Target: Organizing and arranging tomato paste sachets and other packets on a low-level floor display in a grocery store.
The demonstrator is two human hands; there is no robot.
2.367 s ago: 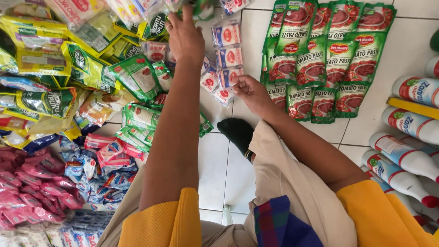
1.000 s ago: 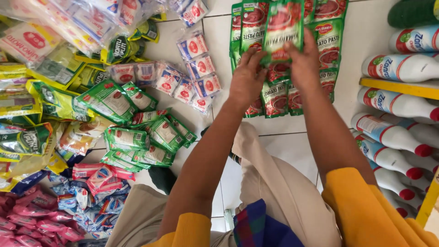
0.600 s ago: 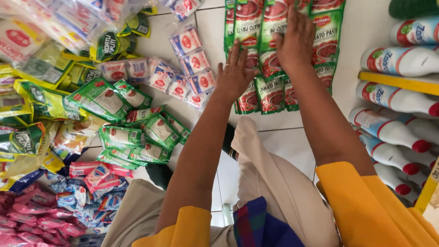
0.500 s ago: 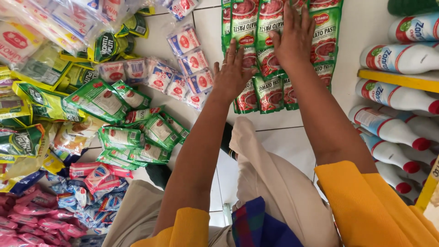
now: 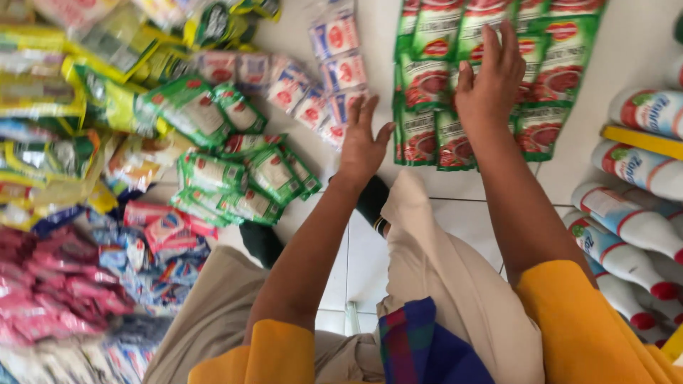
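Lying at the far left on the tiled floor are pink sachets, with blue and red sachets beside them and yellow packets heaped above. Sitting next to these is a loose fan of small green sachets, and beyond it strips of white sachets with red marks are running up toward the top edge. Reaching forward over the floor, the left hand is hovering with its fingers spread wide and holding nothing; it is sitting between the end of the white strips and the left edge of the green pouches with red pictures, though whether a fingertip is touching either one cannot be told. Those pouches are lying flat in overlapping rows near the top middle of the floor. Pressing down on them, the right hand is resting palm down with its fingers extended and slightly apart, gripping nothing. Showing below the arms are beige trousers, a dark sock and yellow sleeves. Lining the far right are white bottles with red caps, lying on their sides, with a yellow shelf edge crossing among them.
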